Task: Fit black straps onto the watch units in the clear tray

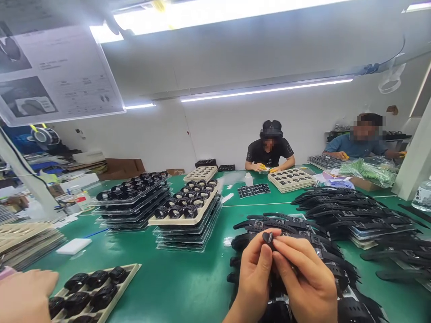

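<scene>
The left hand (254,271) and the right hand (305,273) meet at the near right, fingers closed on a small black piece (268,238), pinched between the fingertips of both. The piece is held up above the near end of a spread of black-strapped watches (323,244) that lies on the green bench (175,282). Just to the right, a second pile of black straps (346,211) stretches away. At the near left, a co-worker's hand (28,289), blurred, is beside a beige tray (132,274) of round black parts; whether it grips anything cannot be told. Farther left of centre stand two stacks of trays, the right one topped by a beige tray of black parts. At the far side, a person in black (270,154) and a person in blue (353,146) sit with their hands at the bench.
</scene>
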A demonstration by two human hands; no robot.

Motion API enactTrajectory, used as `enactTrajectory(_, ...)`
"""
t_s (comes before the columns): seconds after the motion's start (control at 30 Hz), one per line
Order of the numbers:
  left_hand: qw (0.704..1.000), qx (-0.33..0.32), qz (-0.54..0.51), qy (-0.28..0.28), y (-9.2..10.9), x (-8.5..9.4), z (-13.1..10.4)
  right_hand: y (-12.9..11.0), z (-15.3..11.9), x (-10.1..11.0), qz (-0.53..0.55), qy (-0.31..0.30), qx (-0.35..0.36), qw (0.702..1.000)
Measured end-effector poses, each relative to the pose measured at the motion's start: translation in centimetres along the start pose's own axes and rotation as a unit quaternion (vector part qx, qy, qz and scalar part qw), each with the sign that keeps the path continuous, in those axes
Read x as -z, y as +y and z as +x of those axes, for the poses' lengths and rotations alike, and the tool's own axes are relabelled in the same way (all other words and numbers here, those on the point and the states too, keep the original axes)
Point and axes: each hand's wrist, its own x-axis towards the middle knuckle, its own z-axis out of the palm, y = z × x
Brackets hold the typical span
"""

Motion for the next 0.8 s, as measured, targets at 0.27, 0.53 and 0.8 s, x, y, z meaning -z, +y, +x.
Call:
enactTrajectory(0.27,0.992,0.102,-0.074,0.002,2.6,-1.0,0.5,-0.7,0.8,1.1,0.046,-0.089,-0.033,0.994)
enactTrajectory(0.53,0.951,0.209,0.003,-0.230,2.4,-0.2,0.8,-1.3,2.4,3.4,0.123,-0.109,-0.257,0.952)
enactTrajectory(0.8,0.948,0.222,0.040,-0.226,1.9,-0.4,0.9,-1.6,4.1,5.2,0.094,-0.187,-0.281,0.937)
